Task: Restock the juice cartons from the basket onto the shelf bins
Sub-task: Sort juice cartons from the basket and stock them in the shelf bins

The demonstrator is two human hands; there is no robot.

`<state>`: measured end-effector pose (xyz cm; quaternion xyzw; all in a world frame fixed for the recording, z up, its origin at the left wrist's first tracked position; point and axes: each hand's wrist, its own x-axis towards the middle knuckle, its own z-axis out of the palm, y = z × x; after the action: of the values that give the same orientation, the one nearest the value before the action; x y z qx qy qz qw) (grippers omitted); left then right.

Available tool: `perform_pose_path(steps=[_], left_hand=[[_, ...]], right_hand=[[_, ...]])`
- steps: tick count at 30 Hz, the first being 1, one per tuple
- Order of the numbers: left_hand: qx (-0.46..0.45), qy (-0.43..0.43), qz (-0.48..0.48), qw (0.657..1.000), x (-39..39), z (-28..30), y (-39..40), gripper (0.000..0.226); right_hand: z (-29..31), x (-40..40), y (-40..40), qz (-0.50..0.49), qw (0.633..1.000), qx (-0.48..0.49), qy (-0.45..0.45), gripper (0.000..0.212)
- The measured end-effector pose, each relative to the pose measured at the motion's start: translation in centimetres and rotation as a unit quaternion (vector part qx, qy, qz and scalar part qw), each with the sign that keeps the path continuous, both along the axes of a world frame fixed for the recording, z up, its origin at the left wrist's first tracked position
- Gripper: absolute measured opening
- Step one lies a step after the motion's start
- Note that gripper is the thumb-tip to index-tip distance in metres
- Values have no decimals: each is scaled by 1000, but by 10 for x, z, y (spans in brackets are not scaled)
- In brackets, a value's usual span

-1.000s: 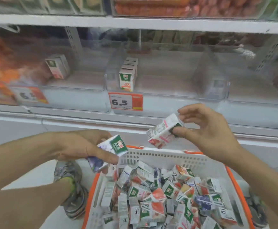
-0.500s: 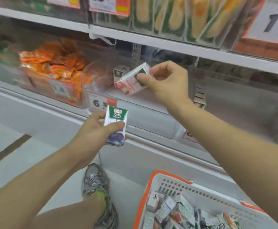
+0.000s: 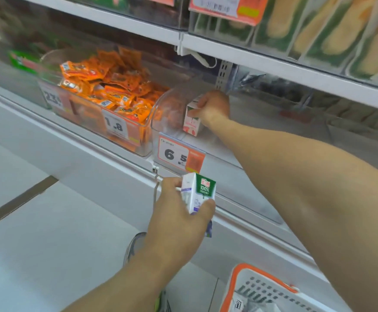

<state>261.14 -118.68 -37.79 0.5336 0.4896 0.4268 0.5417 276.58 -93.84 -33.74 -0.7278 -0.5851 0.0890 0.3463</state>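
Observation:
My right hand (image 3: 213,108) reaches into a clear shelf bin (image 3: 167,122) and grips a white juice carton with red fruit print (image 3: 191,123), held upright inside the bin. My left hand (image 3: 179,212) is lower, in front of the shelf edge, and holds a white carton with a green top and purple fruit print (image 3: 198,192). The white basket with an orange rim (image 3: 260,287) shows only a corner at the bottom right, its cartons mostly out of view.
A clear bin of orange packets (image 3: 107,93) stands left of the juice bin. An orange price tag reading 6.5 (image 3: 181,157) hangs on the bin's front. An upper shelf (image 3: 273,57) carries green packaged goods. My grey shoe (image 3: 134,246) is on the white floor below.
My right hand has carried the red-print carton down into the clear bin. My left hand with the purple carton has risen slightly toward the shelf edge. The view has swung left, away from the basket.

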Motion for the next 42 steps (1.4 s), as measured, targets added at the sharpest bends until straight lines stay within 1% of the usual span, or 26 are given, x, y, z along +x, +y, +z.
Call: perform_pose_path(steps=[3, 5, 6, 7, 9, 11, 12, 13, 14, 16, 18, 21, 23, 25, 27, 30, 33, 35, 37, 38, 40, 42], left_hand=[[7, 10, -27, 1000, 3, -5, 0, 34], [9, -5, -41, 999, 4, -4, -1, 35], [2, -21, -50, 999, 4, -2, -2, 36], [-8, -37, -61, 997, 4, 1, -3, 37], [-21, -63, -91, 994, 4, 8, -6, 39], [-13, -71, -121, 990, 8, 13, -10, 42], [-2, -67, -136, 988, 12, 15, -12, 44], [11, -60, -150, 987, 18, 15, -14, 45], [24, -51, -164, 985, 24, 17, -17, 47], [48, -32, -197, 979, 40, 20, -24, 49], [65, -16, -241, 968, 59, 26, -37, 49], [68, -3, -312, 948, 91, 34, -62, 49], [73, 10, -356, 932, 114, 36, -74, 47], [73, 24, -390, 918, 138, 35, -86, 49], [74, 37, -420, 904, 162, 34, -99, 53], [99, 44, -455, 884, 202, 35, -122, 52], [124, 20, -470, 874, 242, 35, -144, 52], [169, 14, -468, 867, 268, 35, -155, 57], [268, 31, -435, 859, 290, 36, -161, 64], [330, 46, -401, 854, 300, 37, -161, 65], [443, 83, -315, 835, 317, 38, -157, 61], [508, 142, -254, 811, 331, 30, -149, 57]], right_hand=[[-5, -2, 1, -3, 999, -19, -37, 33], [2, 2, -12, 3, 998, -25, -62, 40], [9, 5, -26, 10, 998, -10, -58, 38], [17, 9, -45, 21, 999, 7, -44, 32], [32, 17, -95, 73, 997, 17, 28, 14], [44, 24, -155, 154, 981, -12, 120, 11], [47, 29, -185, 191, 969, -31, 151, 9], [47, 36, -214, 211, 964, -45, 155, 6], [47, 43, -241, 213, 966, -53, 137, 7], [42, 61, -286, 190, 975, -63, 94, 12], [35, 81, -325, 157, 980, -73, 100, 20], [27, 114, -376, 125, 976, -63, 167, 31], [22, 137, -409, 108, 967, -53, 225, 40], [15, 159, -439, 90, 959, -58, 263, 47], [7, 179, -465, 70, 952, -56, 292, 48], [3, 206, -500, 38, 943, -28, 329, 43], [2, 231, -530, 6, 933, 36, 358, 42], [3, 249, -547, -33, 937, 92, 335, 42], [9, 270, -565, -72, 933, 159, 315, 44], [13, 282, -573, -90, 927, 199, 306, 43], [25, 306, -587, -140, 914, 272, 267, 39], [34, 330, -593, -202, 899, 335, 195, 39]])
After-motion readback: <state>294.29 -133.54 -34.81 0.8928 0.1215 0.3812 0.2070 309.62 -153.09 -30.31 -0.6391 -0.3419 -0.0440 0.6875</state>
